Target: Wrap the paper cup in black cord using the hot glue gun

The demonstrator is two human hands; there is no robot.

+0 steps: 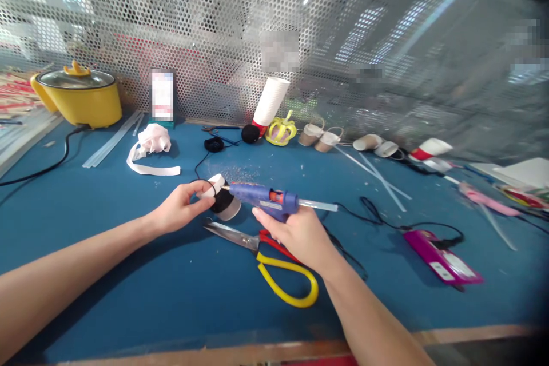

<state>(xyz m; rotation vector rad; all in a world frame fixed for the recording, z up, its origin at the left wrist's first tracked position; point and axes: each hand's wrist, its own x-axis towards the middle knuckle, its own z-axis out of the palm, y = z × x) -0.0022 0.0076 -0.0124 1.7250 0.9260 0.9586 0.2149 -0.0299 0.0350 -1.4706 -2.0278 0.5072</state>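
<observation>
My left hand (191,201) pinches the white end of a paper cup (230,210) lying on its side, its middle wound with black cord (221,199). A loose length of that cord runs over my fingers from a small black coil (214,144) further back. My right hand (300,231) grips a blue hot glue gun (270,200) with a clear glue stick in its rear. The gun's nozzle points left and meets or nearly meets the cup; exact contact is too small to tell. Scissors (257,242) with red and yellow handles lie open just below.
A yellow electric pot (81,94) stands back left, near a phone (162,97) and crumpled white ribbon (154,140). Stacked paper cups (272,100), a yellow woven basket (281,130) and cardboard pieces line the mesh wall. A purple power strip (441,257) with cables lies right.
</observation>
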